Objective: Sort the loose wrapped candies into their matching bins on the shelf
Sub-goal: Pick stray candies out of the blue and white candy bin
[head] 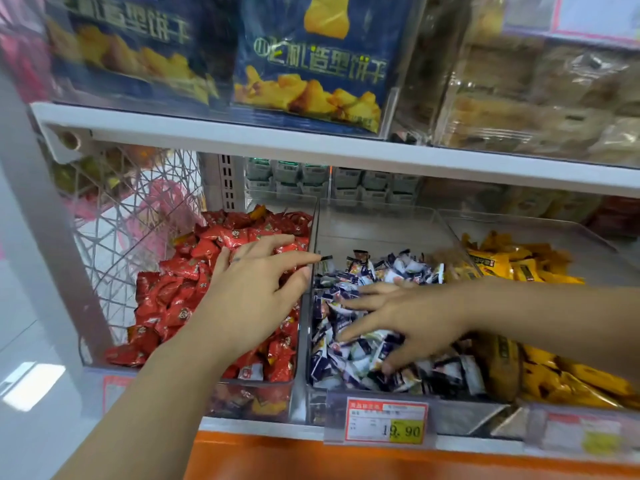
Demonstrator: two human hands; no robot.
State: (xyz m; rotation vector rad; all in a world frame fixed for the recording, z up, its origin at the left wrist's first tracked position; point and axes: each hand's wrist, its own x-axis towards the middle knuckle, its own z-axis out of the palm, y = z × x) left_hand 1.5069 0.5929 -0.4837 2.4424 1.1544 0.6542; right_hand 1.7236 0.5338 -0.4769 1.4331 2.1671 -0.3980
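My left hand [252, 289] lies palm down on the red candies [166, 299] in the left bin [249, 400]. Its fingers are straight and spread. The index finger points toward the clear wall shared with the middle bin [377, 226], and its tip reaches that wall. No candy is pinched in this hand.

My right hand [408, 317] enters from the right and rests palm down in the middle bin, on the blue-and-white candies [349, 368]. Its fingers are spread and point left, with the fingertips pressing into the pile. The thumb tip touches the pile nearer the bin's front. I cannot tell whether a candy is caught under the palm.

Location of contents:
- Red candies: left bin, heaped from front to back.
- Blue-and-white candies: middle bin, piled in the front half. The rear floor of the bin is bare.
- Yellow candies [561, 372]: right bin [540, 230], under and beyond my right forearm.

The three bins stand side by side on the lower shelf, walls touching. A red-and-yellow price tag [384, 422] reading 19.90 hangs on the shelf edge below the middle bin. An orange strip [346, 459] runs beneath it. A wire mesh panel [114, 216] closes the shelf just left of the left bin. Blue biscuit bags [311, 74] stand on the upper shelf [311, 147].
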